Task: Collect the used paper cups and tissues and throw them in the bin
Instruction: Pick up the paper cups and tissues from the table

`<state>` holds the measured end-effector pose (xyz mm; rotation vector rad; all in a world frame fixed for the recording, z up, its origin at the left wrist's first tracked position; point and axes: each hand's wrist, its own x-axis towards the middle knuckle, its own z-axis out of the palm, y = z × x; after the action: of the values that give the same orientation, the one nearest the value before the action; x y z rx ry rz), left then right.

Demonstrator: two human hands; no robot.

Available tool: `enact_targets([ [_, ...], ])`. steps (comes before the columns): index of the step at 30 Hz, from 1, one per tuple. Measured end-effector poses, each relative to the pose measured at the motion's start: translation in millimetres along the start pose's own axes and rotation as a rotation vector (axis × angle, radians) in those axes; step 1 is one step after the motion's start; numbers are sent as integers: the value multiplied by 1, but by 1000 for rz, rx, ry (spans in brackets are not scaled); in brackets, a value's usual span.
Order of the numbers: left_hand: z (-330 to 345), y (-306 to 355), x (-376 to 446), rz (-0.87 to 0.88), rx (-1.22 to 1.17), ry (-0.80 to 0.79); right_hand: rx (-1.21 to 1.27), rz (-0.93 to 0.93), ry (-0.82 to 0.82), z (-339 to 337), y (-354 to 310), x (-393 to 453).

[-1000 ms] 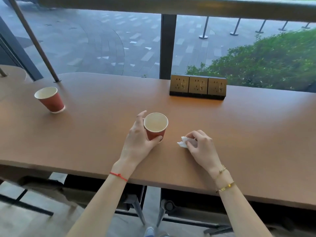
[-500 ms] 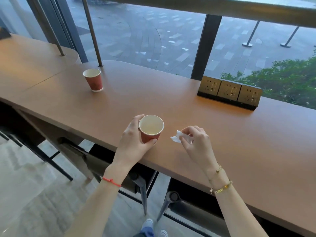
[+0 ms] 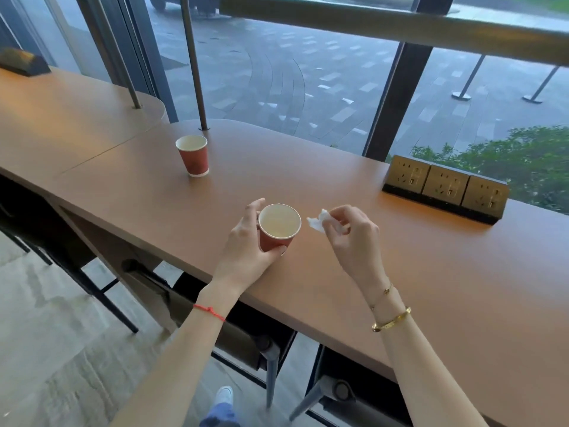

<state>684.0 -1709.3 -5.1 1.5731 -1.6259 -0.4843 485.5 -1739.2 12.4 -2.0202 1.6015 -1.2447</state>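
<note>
1. The long brown wooden desk (image 3: 354,272) carries everything.
2. My left hand (image 3: 246,251) wraps the red paper cup (image 3: 277,229) near the desk's front edge, keeping it upright for carrying.
3. A second red paper cup (image 3: 193,155) waits farther left along the desk.
4. My right hand (image 3: 351,238) pinches the crumpled white tissue (image 3: 318,221) just beside the held cup, likely to drop inside.

brown counter (image 3: 338,288) by a window — three gold sockets (image 3: 445,188) on it, stools (image 3: 271,349) beneath.
</note>
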Motion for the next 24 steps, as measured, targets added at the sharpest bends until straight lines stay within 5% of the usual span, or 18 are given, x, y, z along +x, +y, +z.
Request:
enact_targets([
  [4, -15, -20, 35, 59, -30, -45, 57, -85, 34, 20, -39, 43],
  [8, -30, -42, 66, 95, -92, -94, -35, -101, -136, 62, -62, 60],
  [13, -53, -69, 87, 103, -201, -145, -6, -23, -111, 100, -73, 55],
  [18, -77, -93, 100, 159, -222, -249, 137, 96, -257, 135, -86, 49],
  [24, -98, -125, 118, 220, -168, -366, 142, 142, -139, 164, -99, 55],
])
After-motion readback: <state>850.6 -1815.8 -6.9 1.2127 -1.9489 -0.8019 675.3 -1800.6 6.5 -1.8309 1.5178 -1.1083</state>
